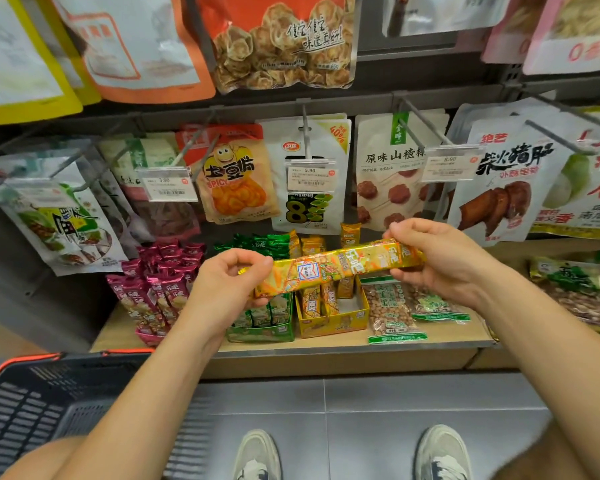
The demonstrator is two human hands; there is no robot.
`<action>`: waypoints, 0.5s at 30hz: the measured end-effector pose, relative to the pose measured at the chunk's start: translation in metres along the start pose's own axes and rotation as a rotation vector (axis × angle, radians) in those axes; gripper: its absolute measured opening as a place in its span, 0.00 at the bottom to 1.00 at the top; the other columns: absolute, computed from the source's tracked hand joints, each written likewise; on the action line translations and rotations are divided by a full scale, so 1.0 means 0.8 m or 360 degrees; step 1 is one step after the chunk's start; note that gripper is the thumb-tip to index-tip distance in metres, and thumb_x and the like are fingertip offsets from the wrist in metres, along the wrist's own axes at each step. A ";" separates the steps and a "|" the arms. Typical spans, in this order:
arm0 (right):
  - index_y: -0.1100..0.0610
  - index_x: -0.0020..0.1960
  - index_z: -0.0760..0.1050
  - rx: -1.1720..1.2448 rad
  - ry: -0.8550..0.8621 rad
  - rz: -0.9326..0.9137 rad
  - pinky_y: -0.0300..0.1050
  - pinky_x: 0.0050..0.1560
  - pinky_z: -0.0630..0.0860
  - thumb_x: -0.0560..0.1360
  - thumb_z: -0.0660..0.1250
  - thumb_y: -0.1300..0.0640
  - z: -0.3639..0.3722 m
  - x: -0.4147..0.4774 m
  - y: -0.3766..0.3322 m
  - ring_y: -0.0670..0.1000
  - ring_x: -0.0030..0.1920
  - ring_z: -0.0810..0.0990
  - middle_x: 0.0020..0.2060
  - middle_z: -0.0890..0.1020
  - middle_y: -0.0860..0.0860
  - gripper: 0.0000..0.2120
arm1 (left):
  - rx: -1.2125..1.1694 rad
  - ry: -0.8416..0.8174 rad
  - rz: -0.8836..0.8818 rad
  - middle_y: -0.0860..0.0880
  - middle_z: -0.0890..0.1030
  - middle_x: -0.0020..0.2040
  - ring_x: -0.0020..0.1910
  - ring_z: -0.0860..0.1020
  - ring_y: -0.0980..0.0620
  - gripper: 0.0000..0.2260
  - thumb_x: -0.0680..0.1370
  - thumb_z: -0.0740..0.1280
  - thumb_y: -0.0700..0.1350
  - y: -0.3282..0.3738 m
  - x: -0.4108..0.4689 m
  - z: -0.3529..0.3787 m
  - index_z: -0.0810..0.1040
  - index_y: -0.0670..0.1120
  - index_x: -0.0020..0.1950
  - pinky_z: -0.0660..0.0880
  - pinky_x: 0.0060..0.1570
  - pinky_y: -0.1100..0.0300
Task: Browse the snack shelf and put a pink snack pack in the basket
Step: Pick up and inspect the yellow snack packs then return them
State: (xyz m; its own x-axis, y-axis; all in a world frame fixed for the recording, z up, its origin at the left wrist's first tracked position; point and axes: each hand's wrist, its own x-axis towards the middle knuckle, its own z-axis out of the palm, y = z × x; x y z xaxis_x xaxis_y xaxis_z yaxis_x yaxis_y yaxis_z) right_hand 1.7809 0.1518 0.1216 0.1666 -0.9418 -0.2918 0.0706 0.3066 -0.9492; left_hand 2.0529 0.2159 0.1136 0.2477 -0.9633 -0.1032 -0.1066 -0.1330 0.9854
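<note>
holding yellow snack pack (329, 270) w/ both hands: left hand (227, 285) & right hand (444, 261) each pinch one end. pink snack packs (156, 289) stand in shelf box (145, 336), untouched; judged light, crinkly, slippery foil: grip mid-body.

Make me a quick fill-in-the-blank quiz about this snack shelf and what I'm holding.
The left hand and right hand hold one long ____ snack pack.
The pink snack packs stand to the ____ of the green box.
The basket has an ____ rim.
Missing: yellow, left, orange.
</note>
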 end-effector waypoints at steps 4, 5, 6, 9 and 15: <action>0.54 0.50 0.77 0.0089 0.0043 0.0027 0.45 0.35 0.81 0.75 0.69 0.62 0.000 0.002 0.001 0.52 0.42 0.83 0.44 0.81 0.54 0.06 | 0.0243 -0.0019 0.0079 0.49 0.83 0.38 0.38 0.82 0.55 0.03 0.77 0.70 0.40 -0.002 0.000 -0.003 0.82 0.48 0.45 0.78 0.37 0.59; 0.54 0.51 0.76 0.0117 0.0036 0.0046 0.46 0.35 0.81 0.74 0.70 0.63 -0.001 0.002 0.001 0.53 0.41 0.84 0.44 0.81 0.55 0.08 | 0.0354 -0.0027 0.0119 0.51 0.83 0.36 0.36 0.81 0.57 0.04 0.76 0.70 0.40 -0.002 0.001 -0.004 0.81 0.49 0.45 0.76 0.39 0.58; 0.55 0.51 0.76 0.0141 0.0017 0.0060 0.46 0.36 0.82 0.72 0.71 0.64 0.000 0.000 0.000 0.53 0.40 0.85 0.45 0.81 0.56 0.11 | 0.0467 -0.0041 0.0156 0.52 0.83 0.36 0.35 0.81 0.59 0.05 0.76 0.71 0.40 -0.003 0.001 -0.005 0.81 0.50 0.46 0.75 0.41 0.58; 0.58 0.51 0.78 0.0122 -0.0103 0.0025 0.47 0.38 0.82 0.62 0.74 0.64 -0.001 -0.003 -0.003 0.54 0.41 0.86 0.48 0.81 0.59 0.18 | 0.0968 -0.0088 0.0300 0.55 0.82 0.41 0.40 0.80 0.56 0.06 0.75 0.71 0.45 -0.005 0.000 -0.005 0.78 0.56 0.47 0.74 0.43 0.57; 0.59 0.52 0.78 0.0036 -0.0379 -0.0203 0.58 0.55 0.79 0.60 0.74 0.69 0.013 -0.013 -0.005 0.56 0.45 0.84 0.43 0.84 0.58 0.21 | 0.0951 -0.0440 0.0562 0.59 0.80 0.44 0.47 0.79 0.61 0.07 0.74 0.72 0.52 -0.006 -0.017 0.022 0.74 0.56 0.46 0.76 0.48 0.58</action>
State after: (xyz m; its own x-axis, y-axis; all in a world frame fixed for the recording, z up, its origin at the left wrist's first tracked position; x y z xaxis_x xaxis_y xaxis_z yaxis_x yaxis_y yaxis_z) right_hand 1.7890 0.1616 0.1292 0.3816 -0.9149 -0.1315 0.1276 0.1930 -0.9729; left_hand 2.0328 0.2253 0.1082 -0.1408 -0.9852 0.0980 -0.6594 0.1671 0.7329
